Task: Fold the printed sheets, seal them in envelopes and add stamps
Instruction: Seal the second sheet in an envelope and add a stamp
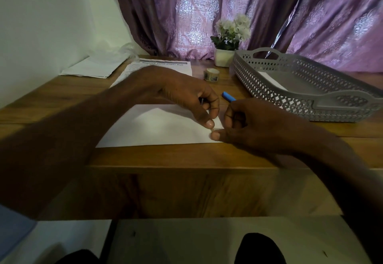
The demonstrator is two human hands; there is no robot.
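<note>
My left hand (186, 95) covers the far right corner of the flat white envelope (157, 127), and I can't tell whether a stamp sits under the fingertips. The printed white sheet (165, 65) at the wooden table's (186, 156) far edge is too blurred to read. The grey perforated plastic tray (300, 89) is cut off at the picture's right edge.

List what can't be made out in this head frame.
- Right corner of the envelope: covered by the left hand and right hand; whether a stamp sits under the fingertips can't be told.
- Blue pen: lower end hidden by the right hand.
- Printed sheet: text blurred, partly behind the left forearm.
- Gray tray: contents mostly hidden by its wall.
</note>
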